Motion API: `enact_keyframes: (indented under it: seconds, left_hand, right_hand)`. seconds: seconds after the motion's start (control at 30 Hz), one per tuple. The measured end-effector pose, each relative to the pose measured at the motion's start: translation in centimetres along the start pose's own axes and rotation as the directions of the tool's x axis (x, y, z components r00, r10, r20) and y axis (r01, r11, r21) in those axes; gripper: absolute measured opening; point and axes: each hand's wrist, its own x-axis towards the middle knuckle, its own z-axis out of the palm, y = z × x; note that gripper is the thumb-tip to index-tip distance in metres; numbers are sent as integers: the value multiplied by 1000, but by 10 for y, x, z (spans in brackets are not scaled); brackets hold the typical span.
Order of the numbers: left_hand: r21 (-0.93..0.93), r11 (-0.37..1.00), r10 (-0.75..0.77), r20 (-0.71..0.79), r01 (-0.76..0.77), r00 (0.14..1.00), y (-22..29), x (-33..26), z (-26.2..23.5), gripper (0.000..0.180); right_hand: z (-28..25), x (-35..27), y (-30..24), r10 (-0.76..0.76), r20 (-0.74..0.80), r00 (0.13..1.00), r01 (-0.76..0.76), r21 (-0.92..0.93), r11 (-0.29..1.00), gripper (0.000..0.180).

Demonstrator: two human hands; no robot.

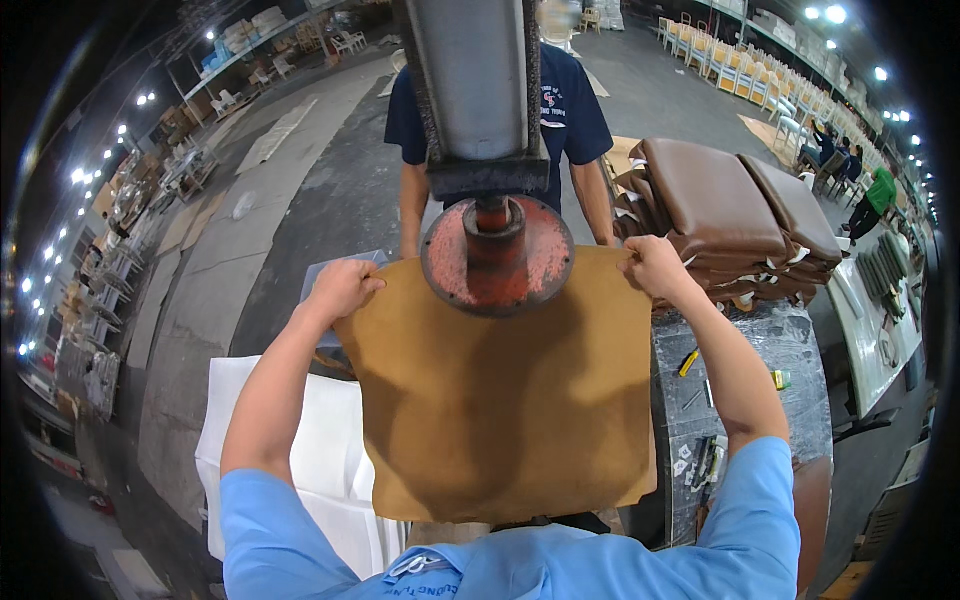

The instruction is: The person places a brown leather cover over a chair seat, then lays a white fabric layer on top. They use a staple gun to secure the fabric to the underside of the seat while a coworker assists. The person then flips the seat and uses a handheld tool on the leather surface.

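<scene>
A broad tan sheet of leather-like material (590, 400) spreads out in front of me, its near edge close to my body. My left hand (345, 290) pinches its far left corner, thumb and fingers closed. At the far right corner my right hand (657, 268) is closed on the same sheet. Over the far middle of the sheet hangs a press head with a worn red round plate (545, 262), which hides part of the far edge and shades the material. What lies under the sheet is hidden.
A co-worker in a navy shirt (585, 110) stands opposite, hands hidden. White padded pieces (335, 430) lie left. On the right are stacked brown cushions (715, 200) and a plastic-covered table (740, 440) with a yellow utility knife (688, 363). The grey press column (475, 80) blocks the view ahead.
</scene>
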Motion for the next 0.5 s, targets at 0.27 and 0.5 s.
enact_keyframes:
  seconds: [0.27, 0.5]
  left_hand:
    - [49, 996, -55, -286, 72, 957, 1, 66, 48, 35]
    - [-538, 779, -472, -163, 323, 866, -11, -133, 134, 68]
  right_hand:
    - [45, 73, 49, 54, -216, 975, -46, 44, 998, 47]
    - [84, -91, 105, 294, -170, 940, -172, 507, 845, 59]
